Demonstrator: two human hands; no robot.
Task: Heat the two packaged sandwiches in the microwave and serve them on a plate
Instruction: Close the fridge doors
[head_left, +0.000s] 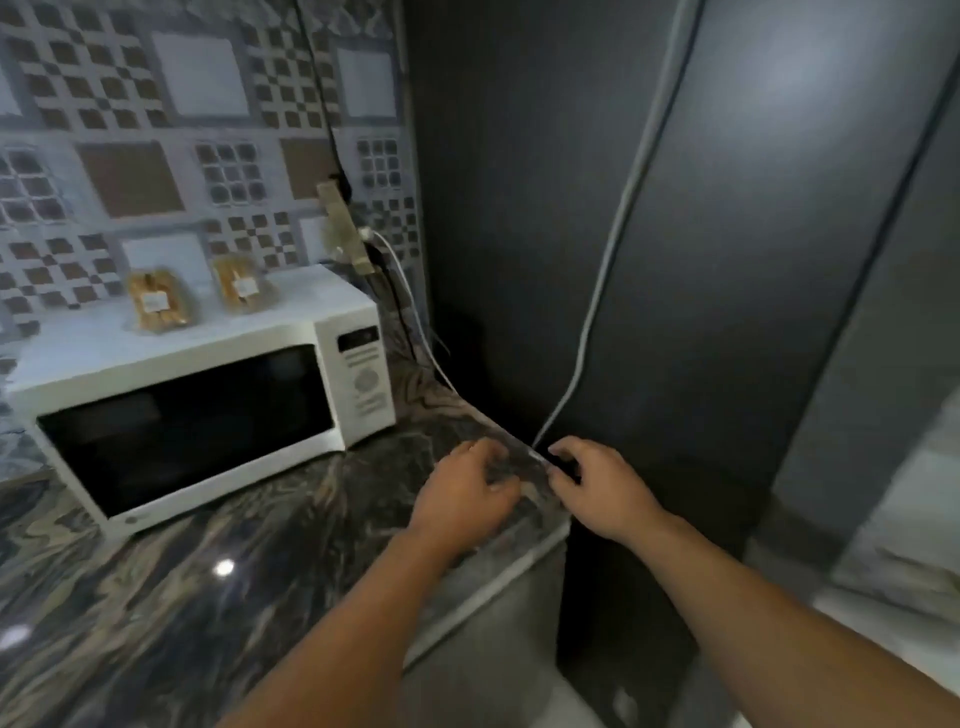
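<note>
A white microwave (208, 415) with a dark, closed door stands on the marbled dark counter (182, 597). Two clear packets of golden sandwiches rest on its top: one on the left (156, 301), one on the right (241, 283). My left hand (467, 493) hovers over the counter's right end, fingers curled and apart, holding nothing. My right hand (597, 483) is beside it at the counter's corner, fingers loosely bent and empty. Both hands are well to the right of the microwave. No plate is in view.
A tall dark fridge (675, 260) rises at the right, right against the counter's end. A patterned tile wall (156, 130) backs the microwave. A socket with cables (348, 234) hangs behind the microwave's right side. A pale floor (909, 519) shows at far right.
</note>
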